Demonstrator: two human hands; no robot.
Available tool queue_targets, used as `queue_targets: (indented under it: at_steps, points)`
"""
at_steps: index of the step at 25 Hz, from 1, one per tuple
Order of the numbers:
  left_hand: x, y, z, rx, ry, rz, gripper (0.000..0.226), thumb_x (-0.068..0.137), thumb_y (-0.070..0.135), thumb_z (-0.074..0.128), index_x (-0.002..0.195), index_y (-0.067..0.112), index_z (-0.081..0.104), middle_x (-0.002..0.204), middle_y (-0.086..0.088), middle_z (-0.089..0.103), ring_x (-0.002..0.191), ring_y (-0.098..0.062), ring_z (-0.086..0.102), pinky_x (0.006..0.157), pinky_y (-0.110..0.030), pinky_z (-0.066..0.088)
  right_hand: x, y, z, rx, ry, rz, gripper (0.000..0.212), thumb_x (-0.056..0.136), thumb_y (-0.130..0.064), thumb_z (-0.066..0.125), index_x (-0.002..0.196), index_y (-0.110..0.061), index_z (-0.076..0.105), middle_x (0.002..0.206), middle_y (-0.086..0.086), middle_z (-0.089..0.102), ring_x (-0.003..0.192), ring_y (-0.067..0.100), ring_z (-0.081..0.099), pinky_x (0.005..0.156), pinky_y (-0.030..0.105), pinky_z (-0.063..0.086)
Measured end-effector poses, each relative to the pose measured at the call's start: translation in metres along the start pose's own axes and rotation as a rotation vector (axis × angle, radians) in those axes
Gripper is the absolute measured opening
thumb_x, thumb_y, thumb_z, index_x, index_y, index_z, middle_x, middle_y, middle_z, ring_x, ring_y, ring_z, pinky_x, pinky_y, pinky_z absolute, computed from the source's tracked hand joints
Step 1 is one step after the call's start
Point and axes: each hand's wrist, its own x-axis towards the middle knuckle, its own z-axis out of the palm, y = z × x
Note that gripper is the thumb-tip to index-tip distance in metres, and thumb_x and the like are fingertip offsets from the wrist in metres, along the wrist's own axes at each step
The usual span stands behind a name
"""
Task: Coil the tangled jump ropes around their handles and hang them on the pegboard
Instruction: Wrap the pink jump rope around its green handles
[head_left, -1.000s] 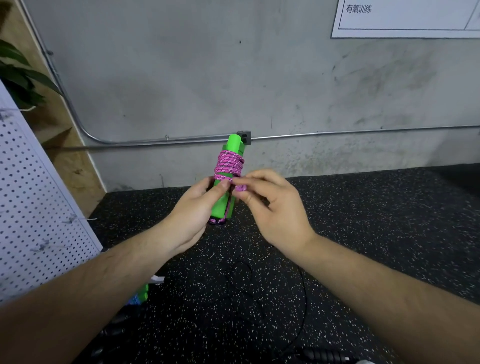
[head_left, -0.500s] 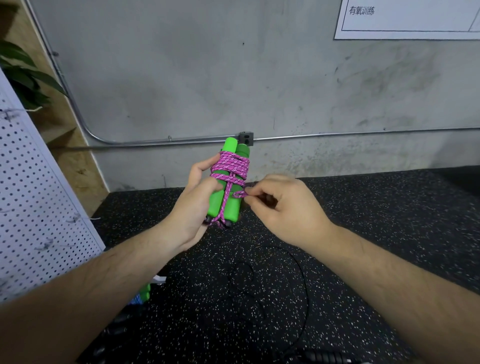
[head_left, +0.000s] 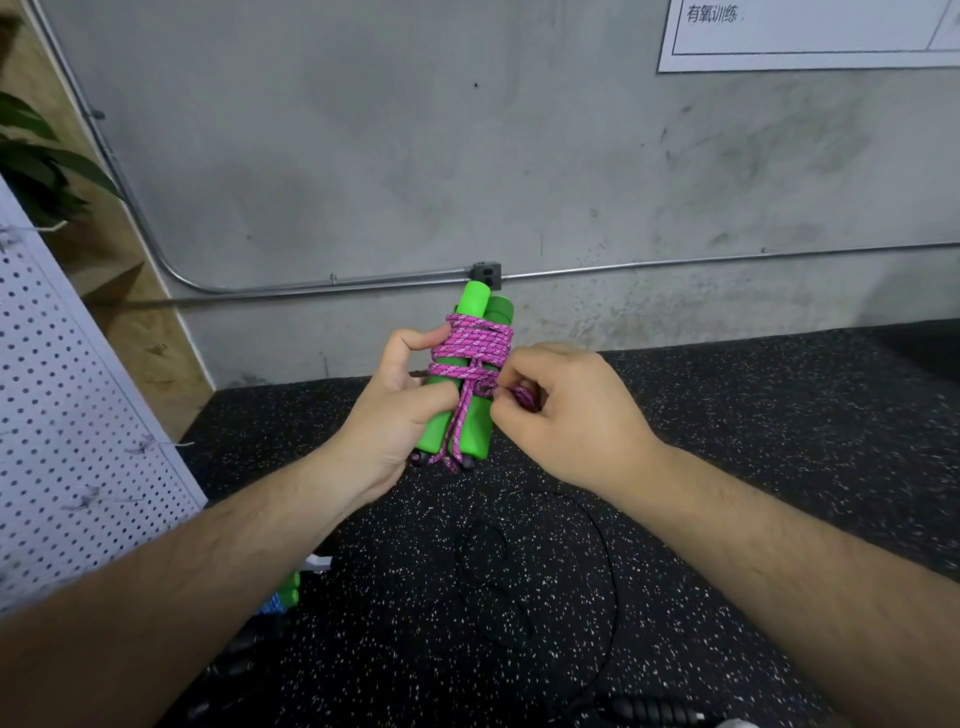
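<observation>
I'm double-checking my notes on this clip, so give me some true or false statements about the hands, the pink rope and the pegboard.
1. The left hand grips the green handles. True.
2. The pink rope is wound around both handles. True.
3. The right hand is flat and clear of the rope. False: it pinches a bit of pink rope beside the handles.
4. The bundle hangs on the pegboard. False: it is held up in front of the wall.
5. A black jump rope lies on the speckled mat. True.
</observation>
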Motion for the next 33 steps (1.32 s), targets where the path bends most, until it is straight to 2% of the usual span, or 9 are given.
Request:
queue_targets:
  at_steps: [4,10,16,19,23,25,28,31,33]
  points:
    - [-0.001,0.000,0.000,-0.008,-0.061,-0.030,0.061,0.086,-0.020,0.055,0.118,0.031,0.054,0.084,-0.016,0.068,0.067,-0.026,0.066,0.065,-0.041,0.059,0.000,0.005,-0.005,0.015,-0.013,0.046,0.009,0.080,-0.022,0.066,0.073,-0.017,0.062,0.068,-0.006,0.058,0.065,0.014,0.052,0.062,0.035,0.046]
    - [-0.001,-0.001,0.001,-0.046,-0.091,-0.033,0.062,0.086,-0.021,0.056,0.123,0.029,0.052,0.088,-0.017,0.071,0.075,-0.027,0.070,0.066,-0.041,0.061,0.000,0.005,-0.005,-0.006,-0.019,0.015,0.008,0.080,-0.025,0.063,0.076,-0.017,0.063,0.071,-0.005,0.058,0.066,0.013,0.052,0.062,0.035,0.046]
    - [0.000,0.000,-0.003,-0.044,-0.066,-0.025,0.062,0.086,-0.019,0.058,0.122,0.031,0.053,0.093,-0.018,0.070,0.081,-0.029,0.068,0.077,-0.047,0.059,0.000,0.008,-0.002,-0.015,-0.032,-0.002,0.013,0.092,-0.025,0.068,0.095,-0.014,0.074,0.082,-0.003,0.064,0.073,0.009,0.054,0.067,0.027,0.045]
    - [-0.001,0.000,0.000,-0.035,-0.067,-0.004,0.061,0.087,-0.019,0.059,0.122,0.031,0.052,0.091,-0.015,0.072,0.082,-0.028,0.068,0.081,-0.048,0.059,0.002,0.006,0.000,-0.087,-0.036,-0.051,0.015,0.092,-0.021,0.065,0.087,-0.010,0.072,0.076,0.000,0.059,0.067,0.016,0.053,0.061,0.036,0.047]
    - [-0.003,0.000,0.001,-0.009,-0.098,0.022,0.060,0.088,-0.018,0.060,0.122,0.030,0.051,0.091,-0.011,0.074,0.081,-0.025,0.071,0.079,-0.045,0.061,0.002,0.001,0.002,-0.129,0.005,-0.034,0.018,0.090,-0.019,0.065,0.077,-0.008,0.065,0.071,0.000,0.057,0.064,0.016,0.051,0.059,0.037,0.045]
    - [-0.003,0.000,0.001,-0.004,-0.097,0.019,0.059,0.088,-0.018,0.060,0.122,0.030,0.051,0.092,-0.011,0.074,0.081,-0.025,0.071,0.076,-0.044,0.062,-0.001,0.000,0.005,-0.057,0.020,0.044,0.017,0.090,-0.020,0.067,0.076,-0.010,0.067,0.068,-0.003,0.058,0.064,0.014,0.051,0.061,0.035,0.044]
    - [-0.004,0.000,0.002,-0.024,-0.082,0.001,0.059,0.088,-0.014,0.062,0.124,0.031,0.051,0.090,-0.010,0.075,0.080,-0.026,0.072,0.073,-0.041,0.062,-0.004,0.002,0.012,0.260,0.037,0.276,0.014,0.092,-0.021,0.069,0.079,-0.016,0.072,0.069,-0.004,0.065,0.066,0.015,0.056,0.065,0.032,0.048]
    - [-0.002,0.001,-0.001,-0.030,-0.069,-0.003,0.058,0.088,-0.008,0.065,0.126,0.033,0.051,0.093,-0.014,0.075,0.085,-0.028,0.072,0.080,-0.042,0.061,-0.007,0.002,0.017,0.531,0.073,0.394,0.010,0.091,-0.017,0.073,0.082,-0.018,0.075,0.082,0.001,0.071,0.076,0.013,0.062,0.074,0.030,0.051]
    - [-0.001,0.003,-0.004,-0.029,-0.071,0.000,0.059,0.088,-0.006,0.066,0.129,0.033,0.050,0.098,-0.017,0.075,0.089,-0.029,0.071,0.086,-0.045,0.060,-0.008,-0.001,0.018,0.581,0.096,0.399,0.008,0.089,-0.014,0.074,0.084,-0.019,0.077,0.088,0.000,0.070,0.082,0.010,0.062,0.080,0.025,0.050]
